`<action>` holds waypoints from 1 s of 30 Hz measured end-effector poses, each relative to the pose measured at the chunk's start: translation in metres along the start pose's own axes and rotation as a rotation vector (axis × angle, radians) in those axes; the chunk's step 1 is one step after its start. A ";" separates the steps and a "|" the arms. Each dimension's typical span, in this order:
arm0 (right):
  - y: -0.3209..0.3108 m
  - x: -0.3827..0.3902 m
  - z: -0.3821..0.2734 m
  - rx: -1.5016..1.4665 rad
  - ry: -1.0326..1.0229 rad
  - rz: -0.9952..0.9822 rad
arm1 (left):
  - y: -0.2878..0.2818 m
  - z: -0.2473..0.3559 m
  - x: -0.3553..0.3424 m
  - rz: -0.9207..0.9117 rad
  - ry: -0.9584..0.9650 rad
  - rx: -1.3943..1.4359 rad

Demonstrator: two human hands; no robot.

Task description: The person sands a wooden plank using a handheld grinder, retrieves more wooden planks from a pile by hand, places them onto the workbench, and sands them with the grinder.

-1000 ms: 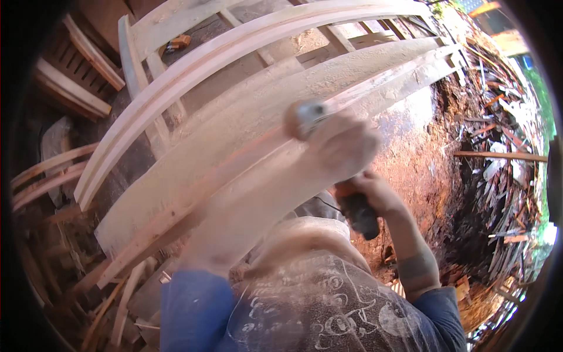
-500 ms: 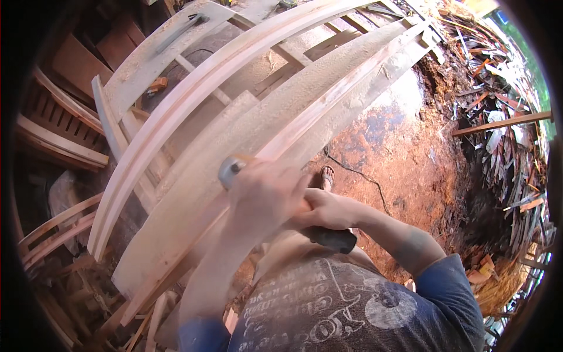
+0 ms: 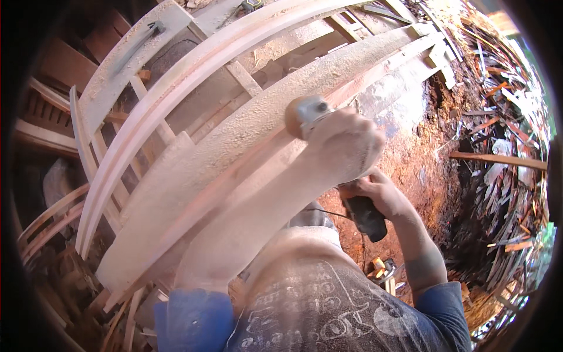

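Observation:
Both of my hands are closed on an angle grinder (image 3: pixel 311 112) with a round disc at its head. My left hand (image 3: pixel 347 144) wraps the front of the tool near the disc, its fingers slightly blurred. Behind it, my right hand (image 3: pixel 378 190) grips the dark rear of the body. The disc sits at the edge of a long curved wooden piece (image 3: pixel 205 202); whether it touches the wood I cannot tell. Beside that piece lies a broad curved board (image 3: pixel 187 167) covered in sawdust. My left forearm hides part of the wood.
Another curved timber (image 3: pixel 158 108) arches across the left, over cross pieces. A tool with a long handle (image 3: pixel 138 44) lies on a dusty board at the far left. Wood scraps (image 3: pixel 498 170) pile up on the right, beside brown ground (image 3: pixel 410 176). A dark cord (image 3: pixel 328 212) runs near my body.
Both hands have carried the grinder to the right and away from me along the wood. The view has shifted slightly, and my left arm is now stretched farther across.

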State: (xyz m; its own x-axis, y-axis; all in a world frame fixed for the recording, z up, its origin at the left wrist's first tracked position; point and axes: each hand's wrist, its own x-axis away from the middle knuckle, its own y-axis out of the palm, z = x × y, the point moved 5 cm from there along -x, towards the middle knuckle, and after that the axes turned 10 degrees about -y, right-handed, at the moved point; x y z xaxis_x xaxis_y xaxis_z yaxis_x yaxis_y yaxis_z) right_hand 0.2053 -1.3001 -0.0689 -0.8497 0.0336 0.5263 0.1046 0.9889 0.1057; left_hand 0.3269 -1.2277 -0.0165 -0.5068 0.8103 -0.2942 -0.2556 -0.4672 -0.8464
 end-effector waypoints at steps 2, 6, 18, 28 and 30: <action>-0.033 -0.002 -0.015 -0.069 0.075 0.090 | 0.017 0.008 -0.036 -0.055 0.005 -0.044; -0.091 -0.015 -0.024 -0.093 0.061 0.090 | 0.049 0.018 -0.098 -0.085 0.060 -0.033; -0.143 -0.036 -0.040 -0.058 -0.010 0.255 | 0.067 0.024 -0.166 -0.009 0.145 -0.019; 0.069 -0.027 0.000 0.149 -0.036 -0.382 | -0.047 -0.033 0.076 0.169 -0.216 -0.065; 0.107 -0.026 0.002 0.172 -0.037 -0.432 | -0.067 -0.041 0.118 0.074 -0.379 -0.058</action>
State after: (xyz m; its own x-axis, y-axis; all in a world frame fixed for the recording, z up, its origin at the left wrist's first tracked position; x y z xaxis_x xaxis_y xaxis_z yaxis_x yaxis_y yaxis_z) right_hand 0.2369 -1.1949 -0.0731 -0.8150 -0.3841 0.4339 -0.3469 0.9232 0.1655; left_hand 0.3180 -1.0866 -0.0127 -0.7931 0.5821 -0.1793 -0.1660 -0.4899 -0.8558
